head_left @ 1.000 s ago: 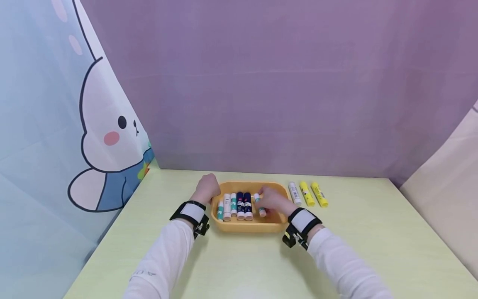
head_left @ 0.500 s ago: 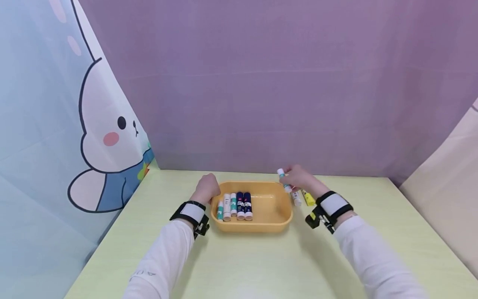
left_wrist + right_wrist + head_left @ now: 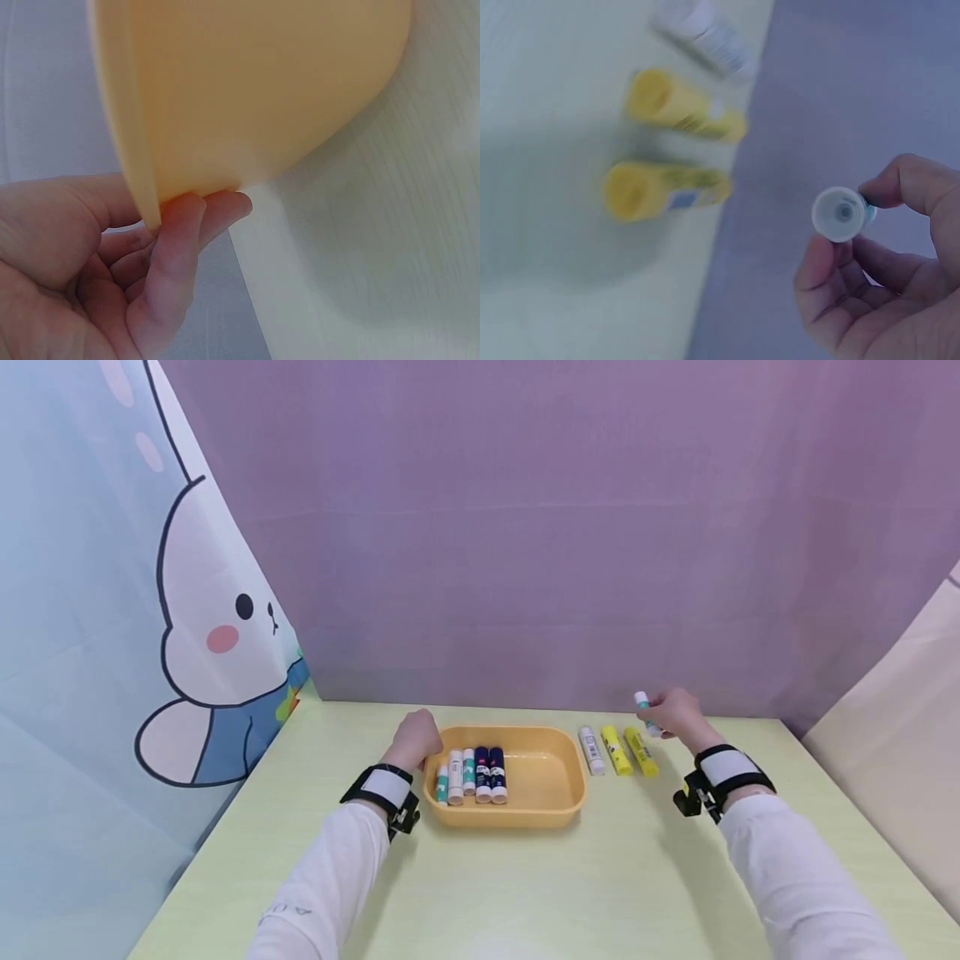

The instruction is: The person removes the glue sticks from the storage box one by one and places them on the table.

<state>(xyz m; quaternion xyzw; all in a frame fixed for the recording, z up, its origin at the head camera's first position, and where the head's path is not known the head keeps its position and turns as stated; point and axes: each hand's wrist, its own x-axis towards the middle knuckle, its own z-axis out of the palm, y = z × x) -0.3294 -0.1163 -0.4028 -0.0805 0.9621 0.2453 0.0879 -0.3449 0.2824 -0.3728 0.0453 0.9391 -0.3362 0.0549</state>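
My right hand [image 3: 678, 710] pinches a white and teal glue stick [image 3: 647, 713] between thumb and fingers, above the table to the right of the yellow ones. In the right wrist view the round end of this glue stick [image 3: 840, 214] faces the camera. My left hand [image 3: 416, 739] grips the left rim of an orange plastic tray [image 3: 543, 817]; the left wrist view shows its fingers [image 3: 171, 259] at the tray's wall [image 3: 247, 82]. Inside the tray's left half lie several glue sticks side by side: teal and white ones, a white one [image 3: 455, 777] and two dark blue ones [image 3: 491, 774].
Right of the tray a white glue stick [image 3: 592, 750] and two yellow glue sticks, one [image 3: 617, 750] beside the other [image 3: 641, 751], lie in a row on the pale table [image 3: 525, 893]. A purple curtain [image 3: 555, 543] hangs behind the table's back edge.
My right hand has lifted the teal and white glue stick out of the tray and carried it right, past the row on the table. The left hand has stayed at the tray's rim.
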